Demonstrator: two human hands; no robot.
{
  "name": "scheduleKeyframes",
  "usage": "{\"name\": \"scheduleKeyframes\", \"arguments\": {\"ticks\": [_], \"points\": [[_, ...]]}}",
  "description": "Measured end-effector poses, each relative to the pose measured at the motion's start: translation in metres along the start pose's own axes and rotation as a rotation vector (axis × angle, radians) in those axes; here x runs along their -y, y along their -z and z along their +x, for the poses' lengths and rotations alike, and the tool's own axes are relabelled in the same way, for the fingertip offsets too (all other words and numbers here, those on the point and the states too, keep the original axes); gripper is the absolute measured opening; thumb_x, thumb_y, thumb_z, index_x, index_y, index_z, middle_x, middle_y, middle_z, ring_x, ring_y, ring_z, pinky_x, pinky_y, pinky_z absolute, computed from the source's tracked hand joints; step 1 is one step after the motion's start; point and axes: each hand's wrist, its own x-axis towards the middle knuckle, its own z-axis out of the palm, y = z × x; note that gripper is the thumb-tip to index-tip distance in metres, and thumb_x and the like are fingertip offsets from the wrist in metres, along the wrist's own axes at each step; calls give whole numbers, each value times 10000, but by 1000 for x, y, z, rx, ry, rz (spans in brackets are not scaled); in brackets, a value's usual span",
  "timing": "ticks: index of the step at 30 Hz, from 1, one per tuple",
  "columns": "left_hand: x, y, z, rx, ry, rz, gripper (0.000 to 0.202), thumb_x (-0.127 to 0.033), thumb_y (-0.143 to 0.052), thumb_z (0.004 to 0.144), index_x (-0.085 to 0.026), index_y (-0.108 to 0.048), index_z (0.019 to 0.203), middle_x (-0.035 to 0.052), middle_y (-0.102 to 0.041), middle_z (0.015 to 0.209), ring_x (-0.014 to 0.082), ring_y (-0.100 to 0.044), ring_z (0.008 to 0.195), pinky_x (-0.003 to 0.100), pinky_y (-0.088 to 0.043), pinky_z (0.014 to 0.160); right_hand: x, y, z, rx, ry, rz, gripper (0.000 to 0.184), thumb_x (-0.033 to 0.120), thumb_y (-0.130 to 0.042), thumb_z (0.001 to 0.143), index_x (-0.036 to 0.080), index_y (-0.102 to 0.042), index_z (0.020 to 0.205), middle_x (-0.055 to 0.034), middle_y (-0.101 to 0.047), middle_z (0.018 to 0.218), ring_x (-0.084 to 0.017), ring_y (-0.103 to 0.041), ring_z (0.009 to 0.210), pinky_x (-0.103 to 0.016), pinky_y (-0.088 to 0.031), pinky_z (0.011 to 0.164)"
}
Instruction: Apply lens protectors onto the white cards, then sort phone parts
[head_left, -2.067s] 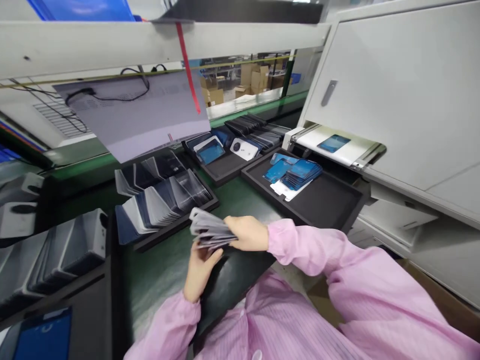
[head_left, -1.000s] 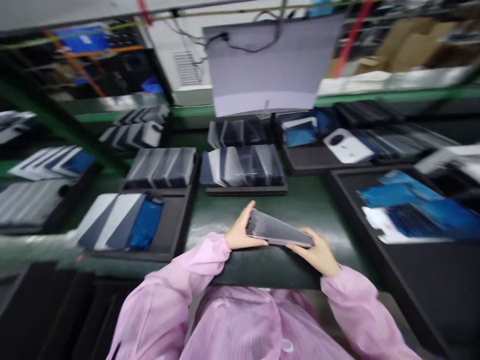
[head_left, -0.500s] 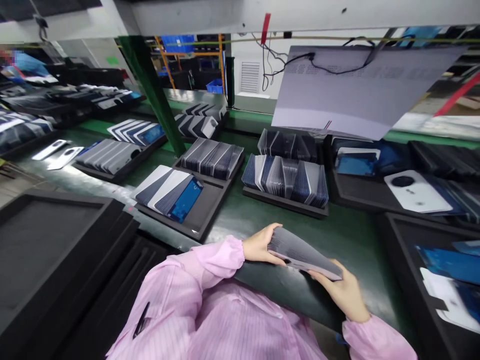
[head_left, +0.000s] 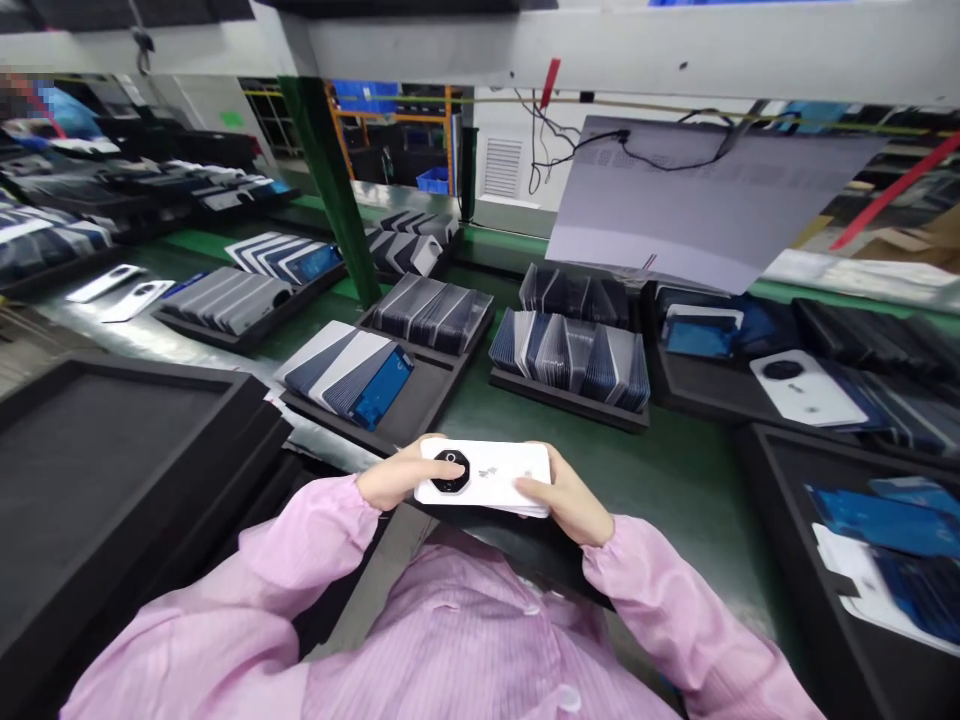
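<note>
Stack (head_left: pixel 491 490) of phone-shaped panels, white on top, lies directly between the two hands I'm working from afar. Its long axis runs close to nine-to-three o'clock, spanning from one grip to the other, so neither hand is nearer. The left hand (head_left: pixel 397 478) has the nine o'clock end pinched, its thumb laid across the round black camera area (head_left: pixel 450 485); the right hand (head_left: pixel 574 500) has the three o'clock end, thumb flat on the white face. Both are closed only as far as the stack's edges allow. The camera end points to nine o'clock, toward my left, broad face up to the lens. A lower edge peeps out at the five o'clock corner, though I can't fairly count the layers or see the fingers beneath.

From the stack, one tray (head_left: pixel 424 390) (blue-faced panel leaning in it) lies at ten o'clock, and another, fully lined tray (head_left: pixel 570 400) at one o'clock.
</note>
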Motion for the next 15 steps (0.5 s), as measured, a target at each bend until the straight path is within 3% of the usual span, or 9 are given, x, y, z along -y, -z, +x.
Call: {"name": "scheduleKeyframes", "arguments": {"ticks": [3,6,9,13,15], "points": [[-7,6,-14,-183,-101,44,799,-258,-853,550,-173,-446,1233,80,-633,1122,249,-610,1062,376,-481,912,3,-15,11,28,25,30,674,334,-826,581,261,-448,1135,-25,-610,1032,-202,-630,842,-307,-552,590],[-19,10,-23,-208,-177,148,914,-260,-841,565,-176,-333,1319,94,-595,1186,247,-586,1108,400,-460,970,4,-25,20,64,44,80,631,303,-843,548,258,-491,1070,-9,-615,986,-195,-630,816,-318,-563,598],[-35,18,-28,-200,-149,235,847,-251,-828,578,-174,-369,1286,70,-622,1113,231,-612,1053,382,-479,940,5,-31,25,162,-22,154,607,316,-845,545,242,-534,1061,-14,-646,954,-193,-640,758,-338,-562,584],[-63,36,-26,-102,23,272,656,-202,-805,575,-186,-489,1150,30,-674,956,210,-665,894,330,-532,782,4,-37,33,373,-158,148,472,362,-799,635,160,-627,1025,-49,-692,853,-167,-646,688,-288,-535,576],[-81,45,-22,-52,94,353,578,-187,-805,550,-187,-538,1062,19,-687,897,214,-676,844,311,-540,713,2,-44,40,433,-201,101,465,331,-822,607,147,-648,997,-41,-698,822,-155,-650,681,-269,-532,590]]}}
